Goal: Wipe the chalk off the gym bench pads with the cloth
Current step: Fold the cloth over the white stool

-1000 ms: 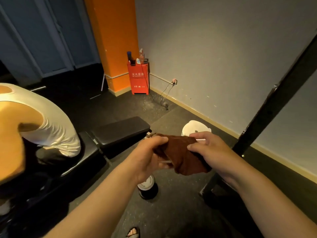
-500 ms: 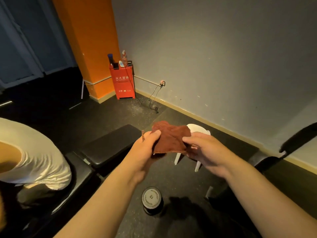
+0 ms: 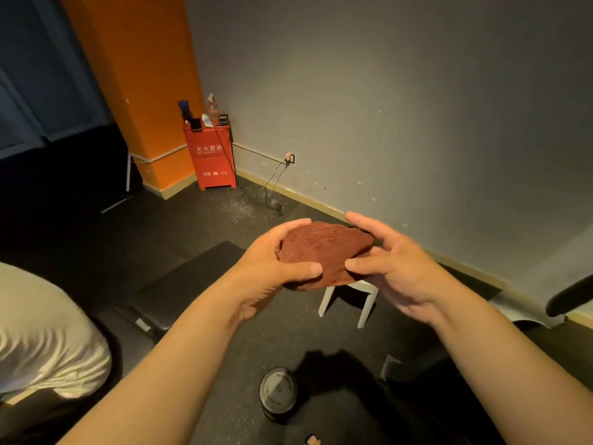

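Lifted and spread since before, one cloth sits above the stool, pinched by both the left hand and right hand, with two bench pads left of the stool.

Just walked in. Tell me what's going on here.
A person holds a brown cloth in front of them with both hands, the left hand and the right hand each gripping a side. It is up in the air, not on the black bench pad to the lower left, so no wiping is under way. Another person in a white shirt is at the bench's near end.
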{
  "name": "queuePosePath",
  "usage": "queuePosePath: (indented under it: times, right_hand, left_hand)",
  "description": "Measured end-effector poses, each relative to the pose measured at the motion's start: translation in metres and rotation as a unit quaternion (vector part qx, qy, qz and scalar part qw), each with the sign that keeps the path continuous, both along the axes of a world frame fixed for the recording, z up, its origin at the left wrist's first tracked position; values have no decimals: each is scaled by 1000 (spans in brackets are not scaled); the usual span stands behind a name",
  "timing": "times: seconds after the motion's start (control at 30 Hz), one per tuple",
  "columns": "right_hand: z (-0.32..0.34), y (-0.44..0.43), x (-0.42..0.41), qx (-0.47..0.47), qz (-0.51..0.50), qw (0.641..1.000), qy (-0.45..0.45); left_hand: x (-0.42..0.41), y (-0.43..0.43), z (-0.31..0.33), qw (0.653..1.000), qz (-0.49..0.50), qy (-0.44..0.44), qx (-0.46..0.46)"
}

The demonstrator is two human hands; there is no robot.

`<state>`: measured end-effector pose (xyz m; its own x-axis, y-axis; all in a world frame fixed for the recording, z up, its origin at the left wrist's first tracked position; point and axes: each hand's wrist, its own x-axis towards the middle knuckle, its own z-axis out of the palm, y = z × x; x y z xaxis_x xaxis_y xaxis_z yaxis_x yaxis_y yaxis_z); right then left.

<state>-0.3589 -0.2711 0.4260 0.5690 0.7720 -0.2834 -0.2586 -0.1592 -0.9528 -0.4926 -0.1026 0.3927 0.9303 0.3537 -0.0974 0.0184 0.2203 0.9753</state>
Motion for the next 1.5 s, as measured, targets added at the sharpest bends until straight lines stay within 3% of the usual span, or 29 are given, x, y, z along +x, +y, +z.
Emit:
queuePosePath:
  times: [0.1, 0.17, 0.23, 0.4, 0.57, 0.67, 0.83, 1.03, 1.1, 1.3, 1.5]
  right_hand:
    - [-6, 7, 34, -41, -13, 997, -63]
    - [-11, 16, 56, -58, -27, 992, -106]
    - [-16, 24, 82, -66, -43, 990, -121]
    - [-30, 32, 151, -81, -74, 987, -121]
    - [-51, 40, 202, -99, -121, 986, -62]
    - [-59, 49, 220, -65, -138, 988, 10]
    - [-83, 59, 252, -83, -194, 977, -18]
    - [-120, 76, 298, -134, -248, 960, -4]
    - [-130, 85, 315, -125, -269, 954, 48]
    - [-167, 108, 359, -127, -332, 926, 130]
    - [-237, 110, 394, -195, -372, 897, 140]
  left_hand:
    - [27, 18, 4, 992, -60, 63, 87]
    - [49, 29, 10, 977, -18, 112, 179]
    - [76, 41, 13, 967, 14, 139, 215]
    - [155, 53, 8, 973, 9, 149, 176]
    - [218, 61, -10, 989, 6, 141, 47]
    - [248, 71, -26, 984, 24, 165, 60]
    - [296, 87, -55, 981, 41, 181, 61]
    - [354, 108, -87, 978, -38, 203, -19]
    - [377, 120, -97, 979, -65, 192, -35]
    - [445, 155, -146, 965, -115, 235, 12]
    - [485, 152, -211, 947, -128, 291, 43]
